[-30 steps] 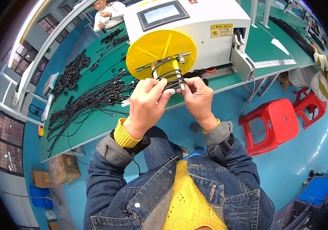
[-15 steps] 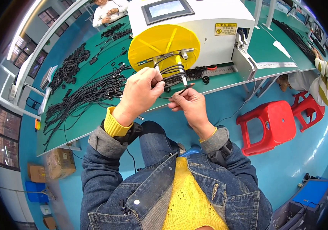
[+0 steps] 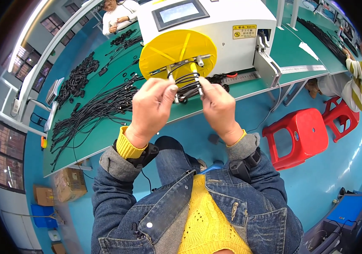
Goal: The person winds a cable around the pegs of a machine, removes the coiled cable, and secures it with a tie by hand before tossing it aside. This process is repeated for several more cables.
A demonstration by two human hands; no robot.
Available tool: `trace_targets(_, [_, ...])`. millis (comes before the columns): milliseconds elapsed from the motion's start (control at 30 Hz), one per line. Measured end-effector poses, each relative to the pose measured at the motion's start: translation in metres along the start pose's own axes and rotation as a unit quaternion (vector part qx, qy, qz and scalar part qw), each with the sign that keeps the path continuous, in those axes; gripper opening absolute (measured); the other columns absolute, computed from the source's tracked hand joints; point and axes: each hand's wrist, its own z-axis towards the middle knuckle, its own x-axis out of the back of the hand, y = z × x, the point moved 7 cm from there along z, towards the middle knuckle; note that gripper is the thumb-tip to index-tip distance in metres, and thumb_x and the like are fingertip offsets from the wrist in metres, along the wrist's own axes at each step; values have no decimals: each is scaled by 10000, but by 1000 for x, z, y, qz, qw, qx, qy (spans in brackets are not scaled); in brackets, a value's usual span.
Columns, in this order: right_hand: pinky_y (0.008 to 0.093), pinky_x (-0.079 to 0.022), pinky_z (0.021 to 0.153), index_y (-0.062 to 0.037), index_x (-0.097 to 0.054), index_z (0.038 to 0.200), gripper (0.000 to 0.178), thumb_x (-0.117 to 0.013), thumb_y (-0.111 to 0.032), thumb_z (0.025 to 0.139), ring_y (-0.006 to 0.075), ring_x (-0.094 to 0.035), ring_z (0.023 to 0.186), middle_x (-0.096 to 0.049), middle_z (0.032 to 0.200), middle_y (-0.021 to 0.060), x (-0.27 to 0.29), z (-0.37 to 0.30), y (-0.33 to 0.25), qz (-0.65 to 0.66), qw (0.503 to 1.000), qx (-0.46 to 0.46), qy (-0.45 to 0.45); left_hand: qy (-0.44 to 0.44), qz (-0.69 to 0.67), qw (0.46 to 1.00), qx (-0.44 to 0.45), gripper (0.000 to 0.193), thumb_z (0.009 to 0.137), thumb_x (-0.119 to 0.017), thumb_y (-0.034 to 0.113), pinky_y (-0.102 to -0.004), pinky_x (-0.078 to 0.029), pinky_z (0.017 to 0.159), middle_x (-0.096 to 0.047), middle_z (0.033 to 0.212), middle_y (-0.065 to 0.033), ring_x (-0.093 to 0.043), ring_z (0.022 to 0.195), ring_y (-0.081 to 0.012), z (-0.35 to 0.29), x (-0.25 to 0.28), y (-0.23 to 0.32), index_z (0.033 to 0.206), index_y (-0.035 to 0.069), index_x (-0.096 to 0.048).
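Note:
A black cable (image 3: 185, 79) is wound in several loops around two pale posts that stick out from a yellow disc (image 3: 176, 46) on a white machine. My left hand (image 3: 151, 106) is closed at the left side of the loops, thumb and fingers pinched by the left post; its fingertips partly hide the cable there. At the right post, my right hand (image 3: 221, 106) is closed with thumb and fingers against the right side of the coil. The exact grip of both hands is partly covered by the fingers.
A screen (image 3: 180, 13) tops the white machine (image 3: 227, 21). Many loose black cables (image 3: 100, 101) lie on the green table (image 3: 117, 51) at left, with a dark pile behind. Red stools (image 3: 299, 135) stand at right. One person sits across the table, another at far right.
My right hand has risen from below the coil, where it held a cable end, to the right post. The left hand has stayed by the left post, shifting slightly.

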Motion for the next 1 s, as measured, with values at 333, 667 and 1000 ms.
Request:
trace_targets(333, [307, -483, 568, -23, -518, 1171, 463, -612, 16, 719, 235, -584, 644, -583, 850, 104, -3, 2, 6, 9, 997, 49, -60, -138, 166, 976, -17, 659, 870, -498, 295, -463, -266, 1011, -322, 1236, -395, -314, 1193, -491, 12, -53, 0, 1256, -177, -250])
trace_targets(667, [299, -477, 803, 36, -276, 1324, 858, -769, -201, 663, 201, -550, 945, -510, 1144, 170, -33, 20, 55, 244, 946, -127, -170, -155, 86, 983, 48, 678, 876, -493, 280, -468, -303, 971, -311, 1203, -397, -385, 1087, -496, 11, -52, -17, 1268, -186, -193])
trace_targets(1000, [335, -483, 782, 28, -310, 1295, 746, -725, -147, 701, 224, -583, 878, -574, 1013, 154, -41, 8, 37, 244, 949, -105, -172, -182, 69, 978, 72, 459, 856, -532, 259, -443, -455, 706, -489, 943, -267, -543, 781, -391, 13, -58, -19, 1102, -106, -401])
